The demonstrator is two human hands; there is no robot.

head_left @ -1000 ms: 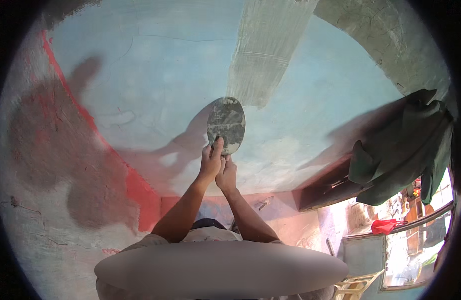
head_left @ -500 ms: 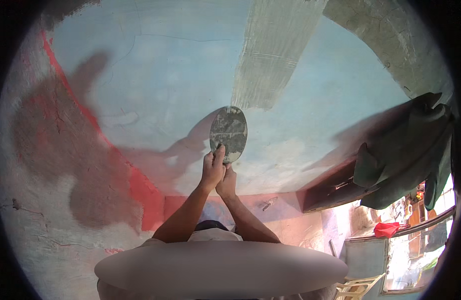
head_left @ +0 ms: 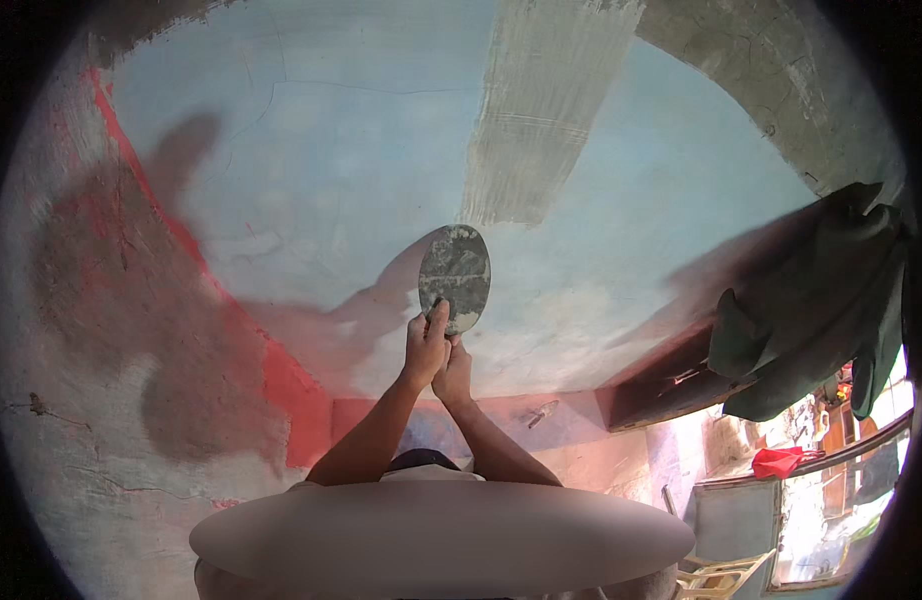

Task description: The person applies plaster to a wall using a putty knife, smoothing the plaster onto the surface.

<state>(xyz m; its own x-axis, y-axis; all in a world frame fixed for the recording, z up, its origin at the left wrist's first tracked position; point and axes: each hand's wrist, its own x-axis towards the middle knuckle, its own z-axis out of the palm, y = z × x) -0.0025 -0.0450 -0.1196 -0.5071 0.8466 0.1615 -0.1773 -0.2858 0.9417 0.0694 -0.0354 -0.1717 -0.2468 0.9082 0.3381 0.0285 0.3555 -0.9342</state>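
My left hand is closed on a dark oval plate-like tool blotched with pale plaster, its thumb resting on the face. My right hand is closed just below and behind it, gripping the tool's lower end; what exactly its fingers wrap round is hidden. The tool is against or close to the pale blue surface, casting a shadow to the left. Above it runs a streaky grey coated band, ending near the tool's upper edge.
A red-edged rough grey wall lies at left. At right a dark green cloth hangs over a wooden ledge. Lower right are a red cloth, a bright opening with a frame, and a pale plastic chair. A small object sits low in the middle.
The oval tool and both my hands have moved down in the view, toward me, away from the top of the grey band. My grip looks the same.
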